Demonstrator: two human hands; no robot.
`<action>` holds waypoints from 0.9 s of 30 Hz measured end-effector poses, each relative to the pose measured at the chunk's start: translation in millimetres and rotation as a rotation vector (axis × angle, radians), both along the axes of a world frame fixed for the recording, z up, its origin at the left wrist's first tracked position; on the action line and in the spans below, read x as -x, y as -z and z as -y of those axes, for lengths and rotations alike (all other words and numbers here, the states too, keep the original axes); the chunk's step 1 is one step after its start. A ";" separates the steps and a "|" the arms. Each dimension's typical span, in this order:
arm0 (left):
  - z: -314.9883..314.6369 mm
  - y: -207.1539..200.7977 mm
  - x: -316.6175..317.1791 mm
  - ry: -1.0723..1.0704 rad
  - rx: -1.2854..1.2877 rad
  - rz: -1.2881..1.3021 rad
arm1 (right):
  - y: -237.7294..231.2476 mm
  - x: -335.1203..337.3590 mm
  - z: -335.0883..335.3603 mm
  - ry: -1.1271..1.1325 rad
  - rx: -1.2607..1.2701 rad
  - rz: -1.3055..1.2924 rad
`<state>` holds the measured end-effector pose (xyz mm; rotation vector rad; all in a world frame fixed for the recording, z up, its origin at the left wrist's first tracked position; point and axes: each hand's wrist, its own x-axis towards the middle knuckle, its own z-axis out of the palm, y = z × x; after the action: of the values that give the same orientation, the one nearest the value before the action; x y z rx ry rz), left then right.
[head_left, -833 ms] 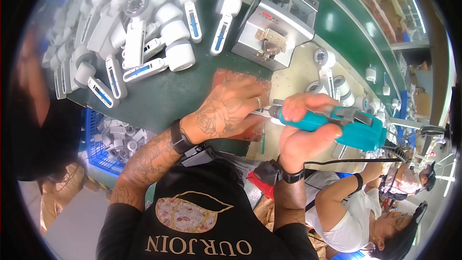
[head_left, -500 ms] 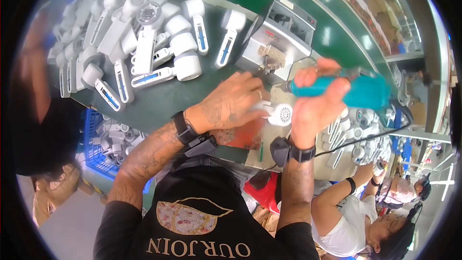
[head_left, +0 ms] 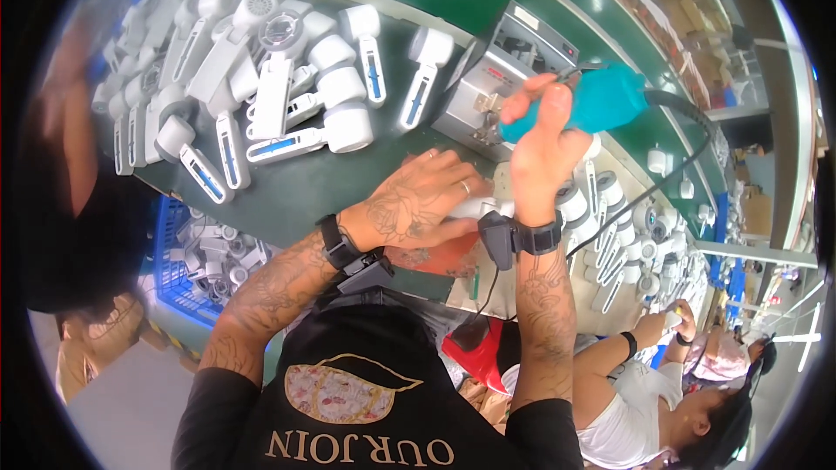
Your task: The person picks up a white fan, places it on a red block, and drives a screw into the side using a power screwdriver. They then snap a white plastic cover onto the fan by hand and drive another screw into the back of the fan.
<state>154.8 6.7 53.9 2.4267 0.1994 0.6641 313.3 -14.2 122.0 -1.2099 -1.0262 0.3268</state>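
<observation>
My left hand (head_left: 422, 198) is closed around the handle of a white handheld fan (head_left: 475, 207), low over the bench. The fan's round head is mostly hidden behind my right wrist. My right hand (head_left: 549, 148) grips a teal electric screwdriver (head_left: 605, 97) with a cord running from its back end. Its tip points left, at the front bracket of a grey metal screw feeder (head_left: 501, 78); whether they touch I cannot tell. Beneath my left hand lies a worn orange-red mat (head_left: 435, 257).
A heap of white handheld fans (head_left: 279, 78) covers the bench's left side. More fans (head_left: 610, 226) stand at the right, beyond the screwdriver's black cord (head_left: 640, 209). A blue crate (head_left: 170, 270) of white parts sits lower left. Co-workers are at both sides, one in a white shirt (head_left: 631, 409).
My right hand has carried the screwdriver up and left, from above the fan to the screw feeder. My left hand keeps the fan at nearly the same spot, and my right wrist now covers its head.
</observation>
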 end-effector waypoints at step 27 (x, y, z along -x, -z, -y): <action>2.3 2.8 -4.7 -0.002 0.030 -0.064 | 19.5 1.3 75.4 -0.023 0.016 -0.174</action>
<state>159.5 4.4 51.1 2.4212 0.2356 0.5806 312.0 -89.6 102.5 -1.1632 -0.8881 0.4508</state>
